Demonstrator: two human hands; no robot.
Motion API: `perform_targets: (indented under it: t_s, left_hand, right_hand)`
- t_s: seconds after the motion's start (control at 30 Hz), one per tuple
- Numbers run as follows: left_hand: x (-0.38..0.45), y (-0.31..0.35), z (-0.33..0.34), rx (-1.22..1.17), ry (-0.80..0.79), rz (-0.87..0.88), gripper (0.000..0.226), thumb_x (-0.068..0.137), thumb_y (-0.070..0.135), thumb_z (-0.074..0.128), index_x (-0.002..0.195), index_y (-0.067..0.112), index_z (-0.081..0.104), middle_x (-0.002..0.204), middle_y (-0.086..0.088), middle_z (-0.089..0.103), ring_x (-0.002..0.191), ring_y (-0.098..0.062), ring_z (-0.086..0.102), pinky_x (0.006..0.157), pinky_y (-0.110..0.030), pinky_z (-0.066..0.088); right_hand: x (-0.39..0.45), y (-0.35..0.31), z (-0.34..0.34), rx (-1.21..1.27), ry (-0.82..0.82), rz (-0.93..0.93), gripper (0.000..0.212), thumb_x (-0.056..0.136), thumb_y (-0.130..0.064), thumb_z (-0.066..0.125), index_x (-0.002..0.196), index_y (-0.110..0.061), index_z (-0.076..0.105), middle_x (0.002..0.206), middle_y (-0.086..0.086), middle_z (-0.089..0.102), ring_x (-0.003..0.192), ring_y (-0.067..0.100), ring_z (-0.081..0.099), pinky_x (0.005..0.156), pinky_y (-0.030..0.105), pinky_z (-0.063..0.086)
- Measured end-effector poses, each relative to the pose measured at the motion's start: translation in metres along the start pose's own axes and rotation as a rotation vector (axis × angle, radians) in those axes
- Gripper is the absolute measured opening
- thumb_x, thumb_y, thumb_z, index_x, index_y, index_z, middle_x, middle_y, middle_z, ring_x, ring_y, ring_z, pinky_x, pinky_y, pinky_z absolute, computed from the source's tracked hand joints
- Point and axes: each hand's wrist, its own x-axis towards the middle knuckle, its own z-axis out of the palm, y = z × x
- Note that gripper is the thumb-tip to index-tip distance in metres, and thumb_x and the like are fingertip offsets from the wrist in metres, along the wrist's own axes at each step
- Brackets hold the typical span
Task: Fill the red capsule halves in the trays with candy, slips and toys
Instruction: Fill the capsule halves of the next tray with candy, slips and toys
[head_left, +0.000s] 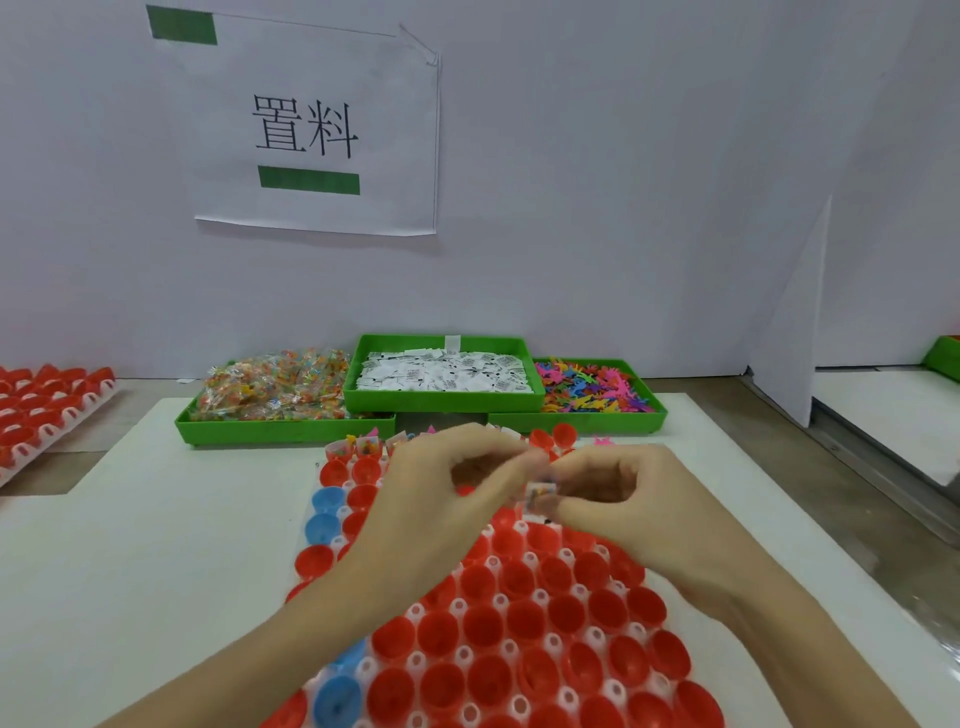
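A white tray (511, 647) of red capsule halves (485, 626), with a few blue ones (327, 500) along its left side, lies in front of me. The far row holds halves filled with candy and slips (366, 448). Both hands meet above the tray's far part. My left hand (441, 483) and my right hand (613, 491) together pinch a small white printed slip (540, 491), which is blurred. Behind stand three green bins: candy (275, 389), white slips (447, 370), and colourful flat toys (592, 387).
A second tray of red halves (41, 410) sits at the far left on the table. A white partition wall with a paper sign (311, 124) rises behind the bins. Another green bin corner (945, 356) shows at the far right.
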Motion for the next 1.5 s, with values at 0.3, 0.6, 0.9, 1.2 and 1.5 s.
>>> perform_targets:
  t_s: [0.3, 0.6, 0.9, 1.2, 1.5]
  left_hand:
    - [0.038, -0.042, 0.03, 0.922, -0.55, 0.227, 0.066, 0.106, 0.059, 0.019, 0.15, 0.021, 0.051, 0.158, 0.006, 0.047, 0.15, -0.011, 0.033, 0.125, -0.031, 0.02]
    - [0.045, -0.054, 0.033, 1.005, -0.566, 0.3, 0.081, 0.101, 0.063, 0.008, 0.139, 0.015, 0.061, 0.148, 0.002, 0.057, 0.143, -0.015, 0.043, 0.121, -0.03, 0.021]
    - [0.042, -0.054, 0.036, 1.058, -0.544, 0.317, 0.083, 0.1, 0.061, -0.001, 0.127, 0.018, 0.065, 0.136, 0.005, 0.059, 0.129, -0.016, 0.049, 0.115, -0.033, 0.029]
    - [0.044, -0.055, 0.037, 1.0, -0.595, 0.237, 0.073, 0.104, 0.059, 0.011, 0.134, 0.015, 0.061, 0.139, 0.003, 0.059, 0.133, -0.016, 0.05, 0.119, -0.032, 0.026]
    - [0.046, -0.053, 0.037, 0.954, -0.655, 0.165, 0.072, 0.105, 0.059, 0.013, 0.139, 0.013, 0.057, 0.144, -0.001, 0.056, 0.135, -0.019, 0.048, 0.12, -0.034, 0.028]
  right_hand:
    - [0.074, 0.032, -0.046, -0.252, 0.313, -0.008, 0.015, 0.075, -0.023, 0.09, 0.088, -0.021, 0.081, 0.08, -0.004, 0.079, 0.08, 0.01, 0.076, 0.078, 0.028, 0.06]
    - [0.117, 0.052, -0.033, -0.622, 0.203, -0.062, 0.011, 0.081, -0.019, 0.086, 0.091, -0.017, 0.081, 0.078, -0.006, 0.077, 0.072, -0.001, 0.07, 0.068, 0.011, 0.054]
    - [0.117, 0.052, -0.025, -0.784, 0.194, -0.087, 0.009, 0.086, -0.017, 0.08, 0.094, -0.014, 0.079, 0.083, -0.001, 0.075, 0.078, 0.007, 0.068, 0.072, 0.015, 0.054]
    - [0.12, 0.048, -0.022, -0.8, 0.173, -0.014, 0.011, 0.084, -0.019, 0.083, 0.094, -0.016, 0.082, 0.076, -0.007, 0.071, 0.064, -0.001, 0.06, 0.058, 0.004, 0.04]
    - [0.131, 0.035, -0.028, -0.848, 0.013, 0.065, 0.01, 0.091, -0.021, 0.075, 0.097, -0.017, 0.082, 0.085, -0.003, 0.076, 0.072, 0.0, 0.064, 0.063, 0.011, 0.045]
